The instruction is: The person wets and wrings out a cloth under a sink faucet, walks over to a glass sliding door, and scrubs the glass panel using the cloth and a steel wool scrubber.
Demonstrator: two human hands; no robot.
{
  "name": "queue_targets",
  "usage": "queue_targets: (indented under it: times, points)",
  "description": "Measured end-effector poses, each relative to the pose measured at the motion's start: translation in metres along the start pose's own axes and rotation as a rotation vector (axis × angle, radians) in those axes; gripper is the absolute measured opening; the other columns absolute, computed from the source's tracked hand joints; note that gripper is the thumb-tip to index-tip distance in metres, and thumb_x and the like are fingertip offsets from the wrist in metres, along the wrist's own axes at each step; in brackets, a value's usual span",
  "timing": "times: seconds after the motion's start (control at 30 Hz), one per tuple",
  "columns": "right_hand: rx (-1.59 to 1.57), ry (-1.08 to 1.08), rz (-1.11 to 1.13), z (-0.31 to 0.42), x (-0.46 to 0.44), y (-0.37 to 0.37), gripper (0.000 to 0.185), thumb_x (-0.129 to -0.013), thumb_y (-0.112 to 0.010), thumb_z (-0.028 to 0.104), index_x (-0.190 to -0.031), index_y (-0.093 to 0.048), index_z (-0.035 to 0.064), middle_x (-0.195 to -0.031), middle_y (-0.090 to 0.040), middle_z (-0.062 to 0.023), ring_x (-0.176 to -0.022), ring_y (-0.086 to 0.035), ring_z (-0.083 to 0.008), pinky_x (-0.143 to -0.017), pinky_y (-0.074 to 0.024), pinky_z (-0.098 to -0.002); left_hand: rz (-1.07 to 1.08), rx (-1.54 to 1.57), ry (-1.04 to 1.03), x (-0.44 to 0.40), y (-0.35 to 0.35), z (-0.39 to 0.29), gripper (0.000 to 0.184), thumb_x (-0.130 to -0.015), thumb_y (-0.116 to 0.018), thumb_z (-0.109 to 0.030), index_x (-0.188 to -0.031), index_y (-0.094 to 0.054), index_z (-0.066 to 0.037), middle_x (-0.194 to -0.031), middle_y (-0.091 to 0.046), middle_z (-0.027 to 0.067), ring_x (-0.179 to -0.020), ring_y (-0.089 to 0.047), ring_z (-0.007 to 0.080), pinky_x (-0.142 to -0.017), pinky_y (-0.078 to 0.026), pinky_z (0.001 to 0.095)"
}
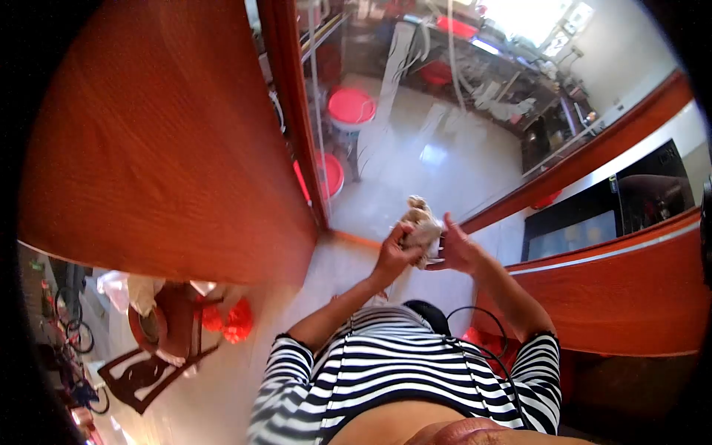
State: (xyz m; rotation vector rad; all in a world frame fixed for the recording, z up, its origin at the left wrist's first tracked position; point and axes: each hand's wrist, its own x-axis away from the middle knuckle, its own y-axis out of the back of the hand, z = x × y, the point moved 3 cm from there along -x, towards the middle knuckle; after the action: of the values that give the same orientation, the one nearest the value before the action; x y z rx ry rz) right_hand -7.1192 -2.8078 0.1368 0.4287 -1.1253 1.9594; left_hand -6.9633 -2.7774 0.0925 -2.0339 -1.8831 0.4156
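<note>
A bunched beige-grey cloth [424,236] is in front of my body, crumpled, with a paler knot-like end at its top. My left hand [398,254] grips it from the left, thumb and fingers closed over the folds. Close against the cloth's right side is my right hand [461,251], its thumb raised and apart from the fingers. Some of those fingertips are hidden by the cloth, so whether they touch it is hard to see. Ahead of both hands is a glass panel [415,148] with streaks and reflections, set in a red-brown wooden frame.
Beyond the glass are buckets with pink-red lids [351,106] and a cluttered counter [504,81]. A large wooden panel [163,133] fills the left. A wooden chair [159,348] stands lower left near a red bag [237,320]. A black-fronted appliance [571,233] is at right.
</note>
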Motion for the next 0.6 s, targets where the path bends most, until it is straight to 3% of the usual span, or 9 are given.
queue_targets:
  times: [0.1, 0.17, 0.2, 0.23, 0.33, 0.4, 0.43, 0.5, 0.6]
  points:
    - [0.113, 0.352, 0.006, 0.020, -0.010, -0.011, 0.055, -0.089, -0.051, 0.048, -0.126, -0.045, 0.0079, -0.116, -0.057, -0.0100, -0.101, -0.060, -0.0219, -0.084, -0.0527, -0.0370, 0.076, -0.346, -0.349, -0.009, -0.017, -0.018, 0.039, -0.068, -0.069, 0.003, -0.100, -0.049, -0.006, -0.096, -0.050, 0.0039, -0.091, -0.053, 0.0145, -0.075, -0.049, 0.0279]
    - [0.265, 0.489, -0.234, 0.041, -0.012, 0.004, 0.041, -0.087, -0.063, 0.029, -0.119, -0.051, 0.0062, -0.103, -0.061, -0.0066, -0.092, -0.061, -0.0181, -0.078, -0.0522, -0.0333, 0.197, -0.044, -0.145, -0.010, -0.015, -0.017, 0.036, -0.074, -0.071, 0.000, -0.103, -0.049, -0.005, -0.100, -0.052, 0.0043, -0.091, -0.053, 0.0137, -0.080, -0.049, 0.0284]
    - [0.439, 0.510, -0.407, 0.060, 0.006, -0.008, 0.038, -0.085, -0.067, 0.022, -0.116, -0.053, 0.0061, -0.098, -0.062, -0.0049, -0.089, -0.060, -0.0155, -0.076, -0.0517, -0.0310, 0.171, -0.209, -0.448, -0.013, -0.017, -0.017, 0.033, -0.075, -0.069, -0.001, -0.100, -0.048, -0.006, -0.092, -0.052, 0.0055, -0.081, -0.056, 0.0132, -0.057, -0.050, 0.0255]
    - [0.573, 0.608, -0.418, 0.077, 0.023, -0.023, 0.038, -0.083, -0.069, 0.023, -0.114, -0.054, 0.0065, -0.096, -0.062, -0.0045, -0.088, -0.058, -0.0139, -0.075, -0.0513, -0.0298, 0.233, -0.031, -0.031, -0.001, -0.020, -0.035, 0.029, -0.079, -0.066, -0.002, -0.102, -0.049, -0.005, -0.093, -0.053, 0.0059, -0.079, -0.056, 0.0120, -0.055, -0.050, 0.0246]
    - [0.836, 0.888, -0.581, 0.136, 0.085, -0.071, 0.033, -0.082, -0.071, 0.022, -0.110, -0.059, 0.0095, -0.089, -0.061, -0.0011, -0.080, -0.056, -0.0090, -0.070, -0.0492, -0.0270, 0.199, 0.066, -0.074, -0.004, -0.009, -0.033, 0.023, -0.086, -0.062, -0.009, -0.106, -0.051, -0.005, -0.086, -0.057, 0.0050, -0.073, -0.059, 0.0129, -0.054, -0.051, 0.0243]
    - [1.731, 1.513, -0.873, 0.190, 0.145, -0.112, 0.031, -0.080, -0.069, 0.018, -0.108, -0.060, 0.0125, -0.099, -0.064, -0.0042, -0.095, -0.058, -0.0213, -0.084, -0.0469, -0.0399, 0.170, 0.072, -0.058, -0.001, 0.007, -0.034, 0.017, -0.088, -0.059, -0.009, -0.103, -0.053, -0.006, -0.078, -0.058, 0.0059, -0.071, -0.060, 0.0140, -0.051, -0.050, 0.0245]
    - [1.568, 1.527, -1.027, 0.216, 0.166, -0.123, 0.036, -0.077, -0.070, 0.018, -0.110, -0.057, 0.0120, -0.106, -0.061, -0.0054, -0.095, -0.056, -0.0264, -0.094, -0.0369, -0.0431, 0.129, 0.052, -0.031, -0.004, 0.022, -0.026, 0.014, -0.088, -0.059, -0.010, -0.101, -0.054, -0.007, -0.079, -0.058, 0.0052, -0.070, -0.059, 0.0131, -0.051, -0.049, 0.0242]
    - [1.942, 1.892, -1.333, 0.256, 0.218, -0.178, 0.052, -0.069, -0.076, 0.011, -0.112, -0.047, 0.0080, -0.106, -0.047, -0.0113, -0.096, -0.047, -0.0273, -0.087, -0.0402, -0.0390, 0.059, 0.005, 0.014, 0.003, 0.046, -0.001, 0.010, -0.088, -0.058, -0.009, -0.097, -0.055, -0.008, -0.078, -0.058, 0.0033, -0.068, -0.058, 0.0108, -0.051, -0.049, 0.0228]
    - [1.602, 2.334, -1.575, 0.347, 0.280, -0.228, 0.048, -0.076, -0.072, 0.012, -0.114, -0.044, 0.0078, -0.115, -0.037, -0.0185, -0.102, -0.045, -0.0318, -0.082, -0.0447, -0.0390, -0.003, -0.046, 0.029, 0.005, 0.063, 0.002, 0.008, -0.087, -0.058, -0.009, -0.095, -0.056, -0.008, -0.077, -0.057, 0.0016, -0.066, -0.056, 0.0086, -0.050, -0.048, 0.0214]
